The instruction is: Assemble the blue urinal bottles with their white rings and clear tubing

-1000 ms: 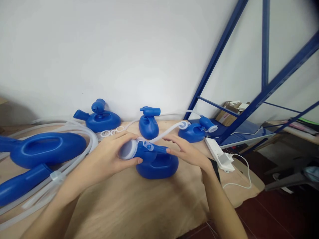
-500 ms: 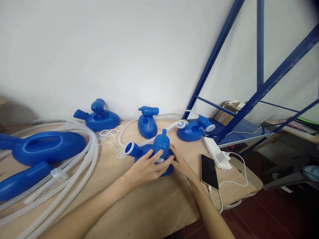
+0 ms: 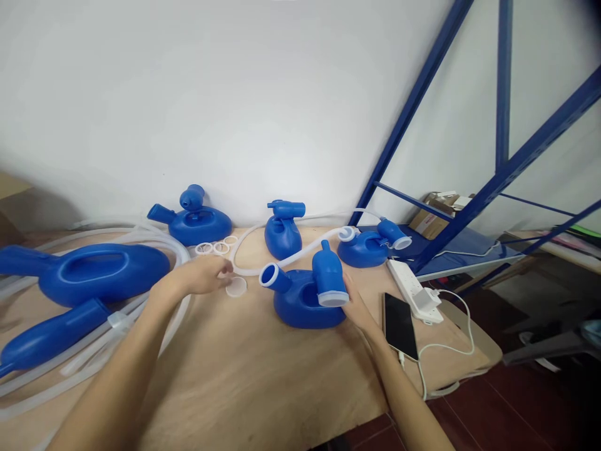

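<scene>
Leaving the blue cup piece [image 3: 327,272], the left hand [image 3: 201,275] has moved left since half a second ago. Now the cup's wide, white-rimmed end shows, facing near. It sits over the right part of a blue bottle [image 3: 300,313], near the middle of the surface [image 3: 253,376]. The bottle's spout points far and left. The right hand [image 3: 355,304] is against the right side of the cup piece, but its fingers are mostly hidden, so I can't tell how it grips.

The left hand has bent fingers right by a round white disc [image 3: 236,287]; I can't tell if they touch it. White rings [image 3: 213,248] lie just past that hand. A white tube [image 3: 307,252] runs behind the bottle. To the right lies a black phone [image 3: 399,326], near a white power strip [image 3: 404,282].
</scene>
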Tool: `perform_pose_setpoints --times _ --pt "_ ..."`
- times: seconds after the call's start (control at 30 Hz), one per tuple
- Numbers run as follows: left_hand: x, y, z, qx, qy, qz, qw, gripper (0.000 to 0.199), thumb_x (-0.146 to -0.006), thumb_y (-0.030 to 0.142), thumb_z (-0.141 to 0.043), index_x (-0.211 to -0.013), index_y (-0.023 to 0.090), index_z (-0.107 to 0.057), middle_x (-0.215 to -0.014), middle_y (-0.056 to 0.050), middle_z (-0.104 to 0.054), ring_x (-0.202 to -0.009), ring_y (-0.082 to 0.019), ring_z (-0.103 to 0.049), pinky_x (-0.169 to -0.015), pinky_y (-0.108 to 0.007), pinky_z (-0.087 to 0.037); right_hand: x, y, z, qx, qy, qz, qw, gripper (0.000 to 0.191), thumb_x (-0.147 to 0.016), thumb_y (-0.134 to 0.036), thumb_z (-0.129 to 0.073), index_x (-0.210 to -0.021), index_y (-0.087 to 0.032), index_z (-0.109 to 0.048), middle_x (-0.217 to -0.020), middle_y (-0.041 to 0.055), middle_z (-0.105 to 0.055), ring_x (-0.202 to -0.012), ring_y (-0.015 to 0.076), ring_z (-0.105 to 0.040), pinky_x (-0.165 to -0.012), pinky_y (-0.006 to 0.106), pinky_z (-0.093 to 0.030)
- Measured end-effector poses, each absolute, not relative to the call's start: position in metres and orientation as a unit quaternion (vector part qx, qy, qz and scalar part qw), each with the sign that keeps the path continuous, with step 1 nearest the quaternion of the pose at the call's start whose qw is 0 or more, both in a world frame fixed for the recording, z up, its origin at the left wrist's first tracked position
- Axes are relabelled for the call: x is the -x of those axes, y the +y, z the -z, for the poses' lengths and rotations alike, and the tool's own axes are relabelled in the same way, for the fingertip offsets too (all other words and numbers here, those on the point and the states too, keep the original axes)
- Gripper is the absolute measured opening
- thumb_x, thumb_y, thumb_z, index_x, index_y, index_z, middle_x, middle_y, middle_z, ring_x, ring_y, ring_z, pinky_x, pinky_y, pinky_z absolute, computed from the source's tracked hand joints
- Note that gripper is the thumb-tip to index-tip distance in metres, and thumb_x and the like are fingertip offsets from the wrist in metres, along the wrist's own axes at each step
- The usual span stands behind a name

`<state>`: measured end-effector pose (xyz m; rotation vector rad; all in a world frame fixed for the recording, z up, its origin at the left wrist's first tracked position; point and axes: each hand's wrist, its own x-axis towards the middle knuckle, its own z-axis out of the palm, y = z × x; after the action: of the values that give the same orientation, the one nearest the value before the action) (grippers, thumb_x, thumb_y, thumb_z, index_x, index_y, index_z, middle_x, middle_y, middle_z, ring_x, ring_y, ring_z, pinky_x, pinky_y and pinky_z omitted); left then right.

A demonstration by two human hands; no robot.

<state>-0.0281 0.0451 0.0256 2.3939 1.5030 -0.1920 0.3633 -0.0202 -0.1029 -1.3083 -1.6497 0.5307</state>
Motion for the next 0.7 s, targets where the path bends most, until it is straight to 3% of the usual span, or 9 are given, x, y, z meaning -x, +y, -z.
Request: perform_pose_setpoints --times 0.1,0.17,0.33,0.53,0.7 --pt "0.029 0.065 0.005 -0.805 0.544 0.157 0.179 0.078 -0.071 0.047 -0.074 -0.143 0.021 -0.064 -0.139 -0.018 -0.069 -0.121 -0.038 -0.069 -0.098 -0.044 -0.056 -0.362 -0.021 0.108 0.528 -0.672 -0.19 0.484 0.038 -0.09 -0.041 -0.057 -0.124 -0.027 -0.067 -0.129 0.0112 -0.069 -0.125 0.0309 -0.065 -0.112 0.05 -0.052" --pt "0.018 0.07 0.025 -0.797 0.552 0.172 0.174 0.086 -0.067 0.049 -0.076 -0.147 0.02 -0.061 -0.146 -0.022 -0.063 -0.122 -0.042 -0.067 -0.096 -0.048 -0.057 -0.361 -0.022 0.109 0.526 -0.674 -0.182 0.487 0.039 -0.091 -0.041 -0.056 -0.125 -0.027 -0.067 -0.129 0.0118 -0.069 -0.124 0.0319 -0.065 -0.111 0.051 -0.053" --pt "-0.003 0.068 0.044 -0.8 0.55 0.175 0.163 0.08 -0.072 0.048 -0.071 -0.144 0.014 -0.061 -0.157 -0.026 -0.047 -0.134 -0.043 -0.059 -0.1 -0.047 -0.055 -0.355 -0.026 0.107 0.51 -0.685 -0.174 0.491 0.041 -0.092 -0.041 -0.055 -0.128 -0.028 -0.067 -0.131 0.0125 -0.069 -0.124 0.0347 -0.066 -0.109 0.054 -0.055" --pt "0.03 0.068 0.015 -0.807 0.525 0.17 0.208 0.084 -0.067 0.051 -0.074 -0.142 0.015 -0.06 -0.145 -0.019 -0.059 -0.121 -0.034 -0.066 -0.1 -0.04 -0.054 -0.348 -0.026 0.111 0.464 -0.707 -0.113 0.521 0.037 -0.092 -0.038 -0.059 -0.126 -0.028 -0.07 -0.121 0.011 -0.074 -0.112 0.0343 -0.072 -0.097 0.045 -0.061" --pt "0.068 0.049 -0.032 -0.812 0.511 0.024 0.283 0.078 -0.07 0.067 -0.071 -0.132 0.02 -0.063 -0.121 -0.01 -0.071 -0.108 -0.031 -0.069 -0.092 -0.036 -0.055 -0.338 -0.028 0.111 0.492 -0.706 -0.133 0.491 0.039 -0.093 -0.039 -0.056 -0.128 -0.026 -0.068 -0.126 0.0101 -0.071 -0.119 0.0334 -0.067 -0.103 0.049 -0.057"
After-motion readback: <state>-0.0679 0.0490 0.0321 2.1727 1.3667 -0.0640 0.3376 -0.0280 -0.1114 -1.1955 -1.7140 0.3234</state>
